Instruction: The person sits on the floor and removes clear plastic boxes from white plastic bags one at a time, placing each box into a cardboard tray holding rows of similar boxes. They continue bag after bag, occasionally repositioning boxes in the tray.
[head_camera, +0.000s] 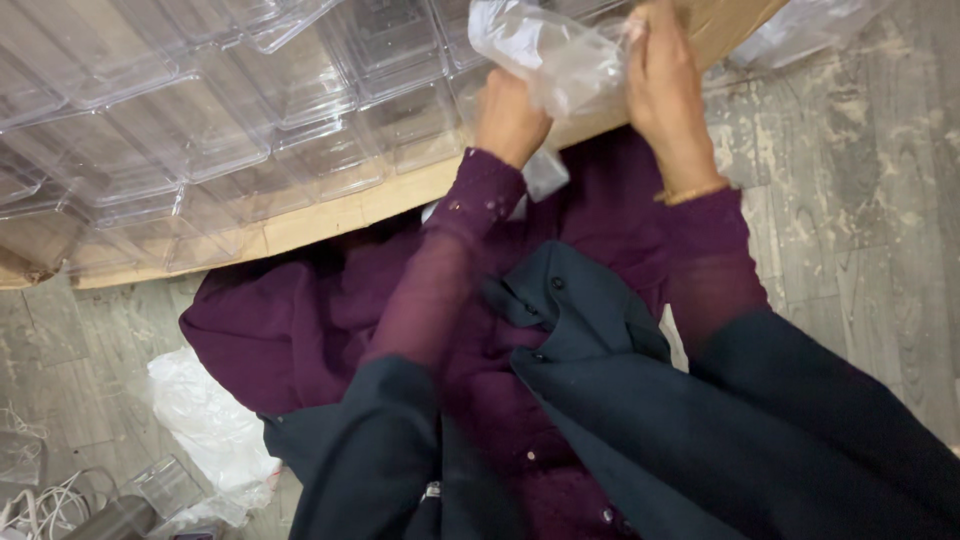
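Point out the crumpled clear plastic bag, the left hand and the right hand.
clear plastic bag (555, 55), head view, its crinkled middle.
left hand (508, 118), head view, back of the hand.
right hand (665, 95), head view, back of the hand.

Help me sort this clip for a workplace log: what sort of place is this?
Probably a packing or storage workroom: rows of clear plastic boxes lie on cardboard over a worn wooden floor, and both hands grip a clear plastic bag.

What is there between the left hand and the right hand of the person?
In the head view, a crumpled clear plastic bag spans the gap between the left hand and the right hand; both hands grip it.
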